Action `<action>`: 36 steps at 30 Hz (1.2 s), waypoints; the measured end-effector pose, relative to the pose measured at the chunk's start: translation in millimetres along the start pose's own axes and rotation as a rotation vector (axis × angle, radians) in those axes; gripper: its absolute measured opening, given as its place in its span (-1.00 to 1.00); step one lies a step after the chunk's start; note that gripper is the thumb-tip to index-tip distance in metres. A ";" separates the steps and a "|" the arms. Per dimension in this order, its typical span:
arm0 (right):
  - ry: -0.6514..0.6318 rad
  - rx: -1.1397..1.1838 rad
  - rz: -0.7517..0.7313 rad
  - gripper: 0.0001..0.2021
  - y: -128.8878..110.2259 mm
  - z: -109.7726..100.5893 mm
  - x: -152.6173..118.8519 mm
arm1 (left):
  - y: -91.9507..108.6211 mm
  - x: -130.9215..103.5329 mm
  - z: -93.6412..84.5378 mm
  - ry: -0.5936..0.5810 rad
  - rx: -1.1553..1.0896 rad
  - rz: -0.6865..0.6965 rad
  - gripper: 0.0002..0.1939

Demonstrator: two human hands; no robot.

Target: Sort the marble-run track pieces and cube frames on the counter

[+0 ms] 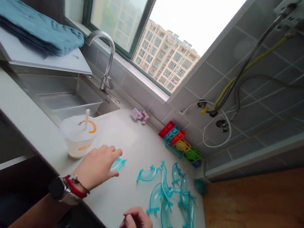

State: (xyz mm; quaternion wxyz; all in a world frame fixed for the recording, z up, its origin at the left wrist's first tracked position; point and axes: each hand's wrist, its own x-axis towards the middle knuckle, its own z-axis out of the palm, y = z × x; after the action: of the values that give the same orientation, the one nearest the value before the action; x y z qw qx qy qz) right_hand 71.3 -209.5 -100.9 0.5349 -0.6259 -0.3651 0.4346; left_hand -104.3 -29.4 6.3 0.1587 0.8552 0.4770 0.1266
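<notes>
My left hand, with a watch and bracelets on the wrist, reaches over the white counter with thumb and fingers apart. Just beyond its fingers lies a small curved translucent teal track piece, partly hidden by the hand. A lidded plastic cup with a straw stands close to its left. My right hand is at the counter's front edge, its fingers curled in, with nothing visible in them. To its right is a loose group of teal track pieces, some curved, some longer and straighter.
Colourful plastic blocks line the wall. A crumpled pinkish thing lies behind the counter. At left are a steel sink, a faucet and folded blue cloth on a white board. A wooden panel borders the right.
</notes>
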 end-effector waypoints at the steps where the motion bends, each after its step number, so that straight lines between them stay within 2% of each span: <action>1: -0.011 0.011 0.022 -0.48 -2.4 -0.9 1.3 | -3.8 5.9 7.4 -0.007 0.000 0.009 -0.60; 5: -0.039 -0.002 0.049 -0.47 -1.2 -1.2 3.7 | -15.3 14.2 37.7 -0.030 -0.020 0.033 -0.55; 7: -0.051 -0.015 0.067 -0.47 0.2 -0.7 4.1 | -19.1 12.6 47.1 -0.012 -0.020 0.019 -0.53; 10: -0.111 -0.018 0.106 -0.52 -11.1 -2.6 6.4 | -22.6 7.7 49.5 0.027 -0.103 0.008 -0.41; 12: -0.181 -0.064 0.058 -0.59 -31.0 -7.8 11.2 | -23.1 4.9 45.5 0.064 -0.236 0.014 -0.35; 15: -0.221 -0.367 -0.257 -0.73 -71.3 -21.3 27.0 | -21.0 4.7 39.9 0.150 -0.508 0.000 -0.36; 17: -0.135 -0.584 -0.428 -0.80 -95.9 -30.7 42.2 | -18.8 8.2 40.6 0.199 -0.724 -0.053 -0.36; 18: -0.099 -0.703 -0.464 -0.81 -105.5 -34.4 50.1 | -17.6 10.8 42.4 0.208 -0.835 -0.085 -0.36; 20: -0.083 -0.953 -0.462 -0.77 -117.5 -38.8 65.1 | -15.4 16.6 47.4 0.186 -1.041 -0.119 -0.36; 22: -0.137 -1.194 -0.420 -0.65 -120.1 -39.7 77.4 | -13.5 21.2 51.8 0.126 -1.185 -0.104 -0.38; 24: -0.206 -1.368 -0.390 -0.52 -115.2 -39.3 86.7 | -11.9 23.3 53.7 0.077 -1.216 -0.067 -0.44; 26: -0.260 -1.457 -0.391 -0.43 -105.8 -39.3 94.2 | -11.0 22.6 53.1 0.069 -1.158 -0.040 -0.48; 31: -0.239 -1.382 -0.433 -0.39 -92.4 -38.6 107.2 | -13.1 18.4 48.0 0.101 -1.100 -0.026 -0.50; 34: -0.205 -1.141 -0.510 -0.45 -103.3 -32.1 109.1 | -15.2 18.2 45.4 0.097 -1.138 -0.030 -0.51; 36: -0.150 -0.888 -0.538 -0.49 -112.3 -25.5 107.6 | -15.5 18.2 43.4 0.109 -1.178 -0.034 -0.51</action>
State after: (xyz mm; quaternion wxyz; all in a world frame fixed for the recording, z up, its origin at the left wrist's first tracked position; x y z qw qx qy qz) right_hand 134.3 -101.1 -5.3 0.2830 -0.6435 -0.6994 0.1287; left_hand -91.0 -12.7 -38.4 0.5840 0.6074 0.3473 0.4115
